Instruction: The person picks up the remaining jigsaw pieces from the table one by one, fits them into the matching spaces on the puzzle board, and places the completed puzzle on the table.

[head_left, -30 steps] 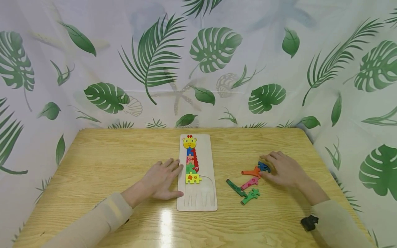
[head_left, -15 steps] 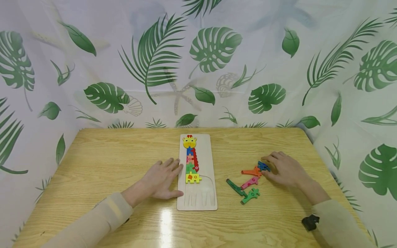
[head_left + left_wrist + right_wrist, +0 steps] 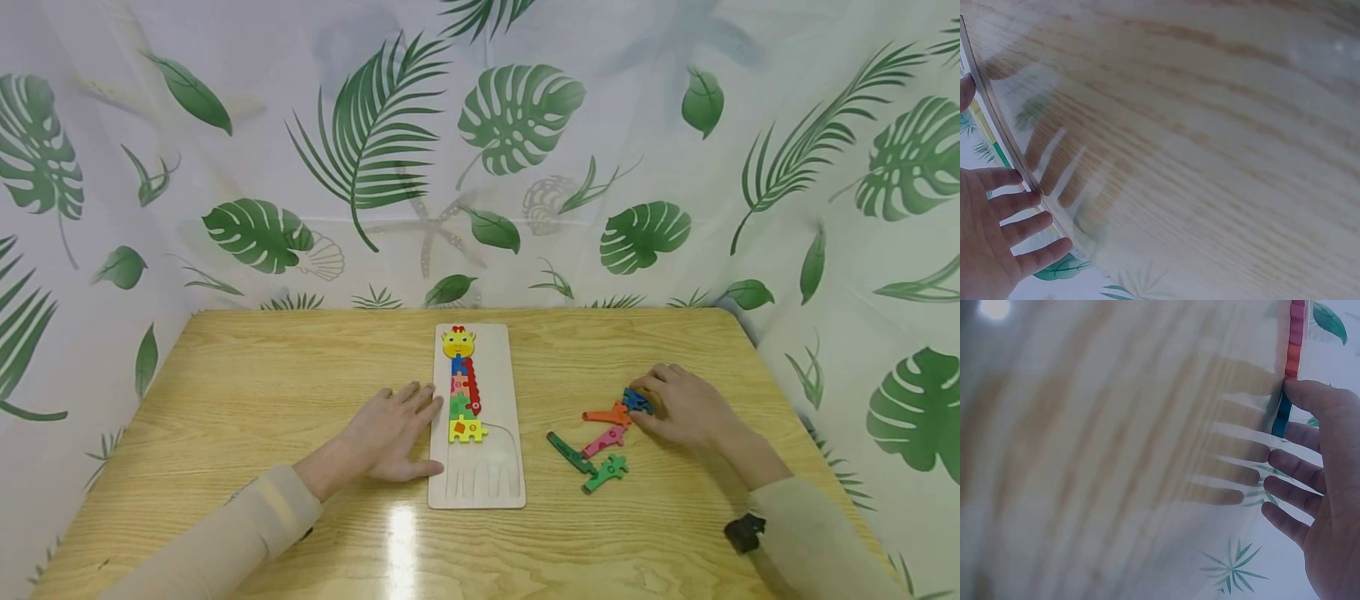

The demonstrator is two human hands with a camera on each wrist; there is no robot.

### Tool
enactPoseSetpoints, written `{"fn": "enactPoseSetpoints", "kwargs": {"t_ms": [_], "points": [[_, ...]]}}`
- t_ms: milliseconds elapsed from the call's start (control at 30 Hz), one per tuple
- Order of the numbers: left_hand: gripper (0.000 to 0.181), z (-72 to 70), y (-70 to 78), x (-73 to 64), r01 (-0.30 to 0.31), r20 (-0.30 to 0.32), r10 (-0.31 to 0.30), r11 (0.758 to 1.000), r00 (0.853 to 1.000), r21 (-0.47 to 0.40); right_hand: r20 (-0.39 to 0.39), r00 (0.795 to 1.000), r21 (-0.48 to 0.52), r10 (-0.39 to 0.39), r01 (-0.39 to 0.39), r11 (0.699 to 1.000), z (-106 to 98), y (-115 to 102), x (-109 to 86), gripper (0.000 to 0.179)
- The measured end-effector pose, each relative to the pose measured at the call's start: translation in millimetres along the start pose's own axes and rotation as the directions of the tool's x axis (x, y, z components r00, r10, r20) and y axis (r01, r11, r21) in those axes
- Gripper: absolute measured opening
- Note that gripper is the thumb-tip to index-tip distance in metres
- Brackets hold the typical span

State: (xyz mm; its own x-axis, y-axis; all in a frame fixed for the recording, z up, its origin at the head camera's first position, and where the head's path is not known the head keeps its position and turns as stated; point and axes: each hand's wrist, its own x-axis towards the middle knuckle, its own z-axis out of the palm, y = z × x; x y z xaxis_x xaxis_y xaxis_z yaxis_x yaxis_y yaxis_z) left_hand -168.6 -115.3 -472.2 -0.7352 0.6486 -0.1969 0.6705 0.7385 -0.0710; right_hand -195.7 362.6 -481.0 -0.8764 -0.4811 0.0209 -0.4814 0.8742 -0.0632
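Giraffe puzzle board (image 3: pixel 497 375): my landmark; looks light, stiff.
Left hand (image 3: pixel 393 433): spread at the board's left edge, grasping nothing.
Right hand (image 3: pixel 686 408): right of the board, pinching 1 blue puzzle piece (image 3: pixel 637 402); I judge it light, rigid, best held edgewise.
Orange puzzle piece (image 3: pixel 604 417): between board and blue puzzle piece, likeliest snag.

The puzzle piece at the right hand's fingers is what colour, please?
The puzzle piece is blue, which shows best in the head view.

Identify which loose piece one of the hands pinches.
The blue piece, pinched by the right hand; the orange piece, pink piece, dark green piece and light green piece lie outside its grip.
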Motion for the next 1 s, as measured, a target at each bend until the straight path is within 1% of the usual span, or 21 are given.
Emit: {"fn": "enactPoseSetpoints", "kwargs": {"t_ms": [400,733,1000], "points": [[0.098,0.6,-0.2,0.8,0.002,0.007,-0.002,1.0,1.0,-0.025,-0.005,1.0,0.012,0.007,-0.007,1.0,3.8,3.2,3.0,0.042],[0.098,0.4,0.7,-0.6,0.001,0.001,-0.001,1.0,1.0,-0.024,-0.004,1.0,0.021,0.02,-0.02,1.0,3.9,3.1,5.5,0.039],[0.098,0.3,0.8,-0.5,0.002,-0.003,-0.002,1.0,1.0,-0.022,-0.029,0.999,0.037,0.038,-0.037,0.999,1.9,6.5,6.8,0.041]]}}
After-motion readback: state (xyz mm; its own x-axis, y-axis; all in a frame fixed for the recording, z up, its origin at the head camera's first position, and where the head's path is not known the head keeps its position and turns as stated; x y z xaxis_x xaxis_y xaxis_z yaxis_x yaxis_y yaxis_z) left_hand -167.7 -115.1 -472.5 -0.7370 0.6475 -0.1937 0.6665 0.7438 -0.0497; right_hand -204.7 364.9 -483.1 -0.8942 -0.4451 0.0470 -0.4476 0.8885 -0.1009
